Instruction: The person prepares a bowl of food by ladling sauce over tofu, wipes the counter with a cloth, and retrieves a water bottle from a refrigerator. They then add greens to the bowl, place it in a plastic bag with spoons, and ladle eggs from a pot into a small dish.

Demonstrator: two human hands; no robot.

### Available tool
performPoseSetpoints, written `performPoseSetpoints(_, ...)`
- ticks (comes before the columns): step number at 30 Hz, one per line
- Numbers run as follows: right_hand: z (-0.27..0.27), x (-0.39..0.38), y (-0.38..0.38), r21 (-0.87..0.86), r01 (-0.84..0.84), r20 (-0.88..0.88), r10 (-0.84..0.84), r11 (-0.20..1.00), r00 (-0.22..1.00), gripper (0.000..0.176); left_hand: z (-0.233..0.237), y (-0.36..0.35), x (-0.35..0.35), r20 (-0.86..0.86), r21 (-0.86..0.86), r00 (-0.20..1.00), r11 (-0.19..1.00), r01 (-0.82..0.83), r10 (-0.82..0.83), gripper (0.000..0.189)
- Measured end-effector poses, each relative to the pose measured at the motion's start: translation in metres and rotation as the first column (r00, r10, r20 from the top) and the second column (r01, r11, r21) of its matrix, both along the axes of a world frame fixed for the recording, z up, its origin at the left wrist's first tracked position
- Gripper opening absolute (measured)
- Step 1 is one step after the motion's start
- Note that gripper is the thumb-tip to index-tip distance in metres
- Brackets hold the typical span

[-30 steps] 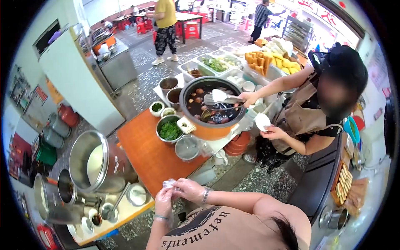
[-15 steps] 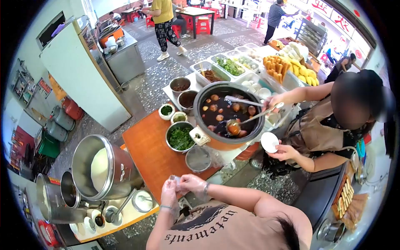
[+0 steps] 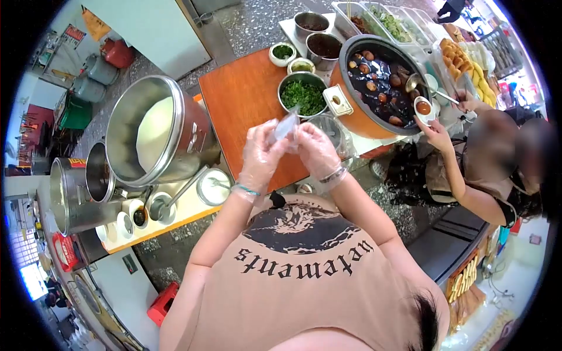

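Observation:
Both my hands wear clear plastic gloves and meet above the orange-brown table (image 3: 234,96). My left hand (image 3: 261,153) is closed on one side of a small piece of clear plastic (image 3: 285,127). On its other side my right hand (image 3: 317,150) pinches the plastic too. Just beyond my hands stands a metal bowl of chopped greens (image 3: 302,95). A clear plastic-lined bowl (image 3: 331,131) lies beside my right hand, partly hidden by it.
A big pot of dark broth with eggs (image 3: 380,88) stands at the right. Beyond it a co-worker (image 3: 462,169) holds a ladle and a small white bowl (image 3: 424,109). A large steel pot (image 3: 146,131) stands left, near a white container (image 3: 213,186).
The view has tilted down and turned. My hands have lifted the plastic piece toward the greens bowl. The co-worker's small bowl has moved to the broth pot's rim and now holds an egg.

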State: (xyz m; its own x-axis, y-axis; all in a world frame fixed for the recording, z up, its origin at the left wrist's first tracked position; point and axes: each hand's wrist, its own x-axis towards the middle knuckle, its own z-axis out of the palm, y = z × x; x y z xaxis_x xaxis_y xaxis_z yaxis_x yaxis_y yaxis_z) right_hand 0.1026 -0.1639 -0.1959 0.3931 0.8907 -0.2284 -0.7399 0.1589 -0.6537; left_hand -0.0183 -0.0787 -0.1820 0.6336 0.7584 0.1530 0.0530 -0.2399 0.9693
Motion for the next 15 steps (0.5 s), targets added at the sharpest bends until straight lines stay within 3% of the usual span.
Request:
performPoseSetpoints(1, 0.001, -0.001, 0.001, 0.012, 0.004, 0.003, -0.004, 1.0, 1.0, 0.005, -0.002, -0.002, -0.002, -0.009, -0.012, 1.0, 1.0, -0.005, 0.005, 0.031)
performPoseSetpoints(3, 0.009, -0.001, 0.003, 0.033, -0.017, -0.058, 0.019, 0.999, 0.998, 0.006, -0.006, -0.003, -0.003, -0.129, 0.276, 0.984, 0.948, 0.156, -0.124, 0.055)
performPoseSetpoints(4, 0.007, -0.002, 0.002, 0.025, -0.019, -0.064, 0.021, 1.0, 0.998, 0.006, -0.008, -0.004, -0.004, -0.134, 0.267, 0.983, 0.951, 0.155, -0.123, 0.055)
performPoseSetpoints(6, 0.005, 0.0, 0.005, 0.031, -0.043, -0.044, 0.044, 0.999, 0.998, 0.006, -0.012, -0.003, 0.0, -0.011, 0.025, 0.987, 0.987, 0.159, -0.158, 0.057)
performPoseSetpoints(7, 0.003, 0.0, 0.005, -0.019, -0.046, -0.019, 0.045, 0.999, 0.999, 0.005, -0.012, -0.007, 0.001, 0.121, -0.182, 0.983, 0.971, 0.157, -0.137, 0.047)
performPoseSetpoints(8, -0.004, 0.0, 0.004, -0.024, -0.05, -0.02, 0.05, 0.998, 0.999, 0.005, -0.013, -0.009, 0.002, 0.12, -0.187, 0.984, 0.97, 0.153, -0.132, 0.047)
performPoseSetpoints(9, -0.01, -0.002, 0.003, -0.035, -0.038, 0.258, 0.046, 0.999, 0.965, 0.004, -0.014, -0.01, 0.003, 0.13, -0.275, 0.988, 0.955, 0.112, -0.078, 0.036)
performPoseSetpoints(10, -0.016, -0.005, 0.003, -0.039, -0.025, 0.515, 0.042, 0.999, 0.856, 0.003, -0.015, -0.01, 0.003, 0.134, -0.362, 0.991, 0.93, 0.071, -0.024, 0.026)
performPoseSetpoints(11, -0.02, -0.008, 0.002, -0.132, 0.019, 0.651, 0.072, 0.991, 0.755, 0.003, -0.014, -0.01, 0.001, 0.128, -0.368, 0.992, 0.928, 0.064, -0.017, 0.026)
performPoseSetpoints(12, -0.015, -0.011, 0.002, -0.136, 0.013, 0.648, 0.079, 0.991, 0.757, 0.003, -0.011, -0.008, 0.0, 0.12, -0.468, 0.993, 0.882, 0.056, 0.001, 0.016)
performPoseSetpoints(14, 0.002, -0.015, -0.001, -0.078, 0.111, 0.952, 0.041, 0.991, 0.304, 0.004, -0.009, -0.002, -0.002, 0.111, -0.565, 0.994, 0.824, 0.045, 0.021, 0.008)
performPoseSetpoints(15, 0.009, -0.015, -0.005, -0.138, 0.096, 0.953, 0.106, 0.986, 0.285, 0.003, -0.01, 0.001, -0.006, 0.124, -0.617, 0.992, 0.782, 0.087, -0.013, 0.006)
